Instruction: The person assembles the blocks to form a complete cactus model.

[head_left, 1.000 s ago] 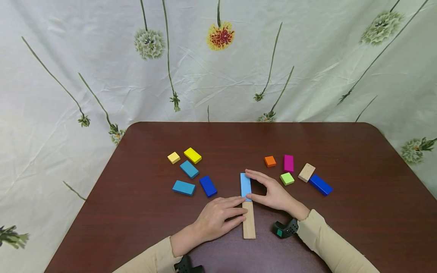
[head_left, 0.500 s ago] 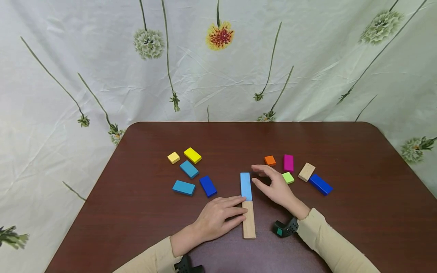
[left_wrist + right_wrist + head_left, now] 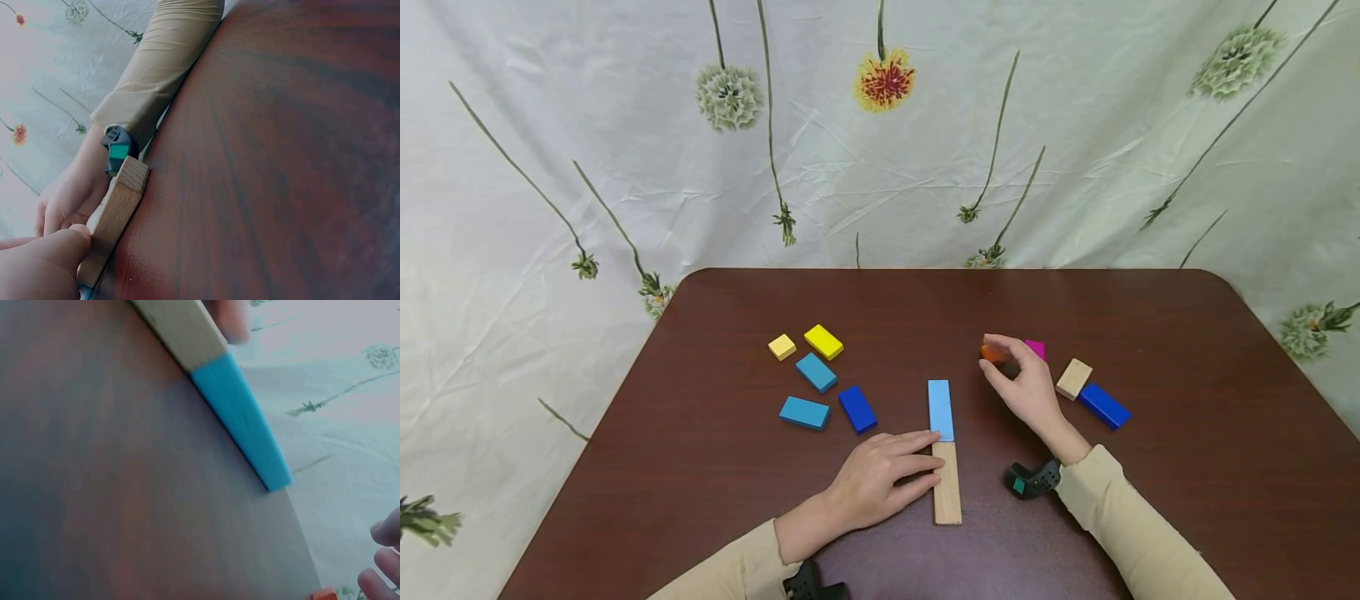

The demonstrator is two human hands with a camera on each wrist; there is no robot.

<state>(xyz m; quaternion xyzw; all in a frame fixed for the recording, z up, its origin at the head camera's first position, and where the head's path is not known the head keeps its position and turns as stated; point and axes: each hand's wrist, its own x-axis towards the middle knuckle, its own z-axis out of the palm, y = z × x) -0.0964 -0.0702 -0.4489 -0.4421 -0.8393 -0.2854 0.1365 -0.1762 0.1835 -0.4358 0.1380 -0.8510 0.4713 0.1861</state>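
A light blue block and a long plain wooden block lie end to end on the table, the blue one farther away. My left hand rests along their left side, its fingertips touching them near the joint. In the left wrist view its thumb lies by the wooden block's side. Over the right group of blocks hovers my right hand, thumb and fingers spread around an orange block. The right wrist view shows a gap between those fingers and the orange block. A magenta block is partly covered by that hand.
To the left lie two yellow blocks, two mid-blue blocks and a dark blue block. On the right, a short wooden block touches another dark blue block. A flowered cloth hangs behind the brown table.
My right hand has let go of the light blue block and moved right and away to the orange block, now covering the light green block. The left hand has stayed in place.
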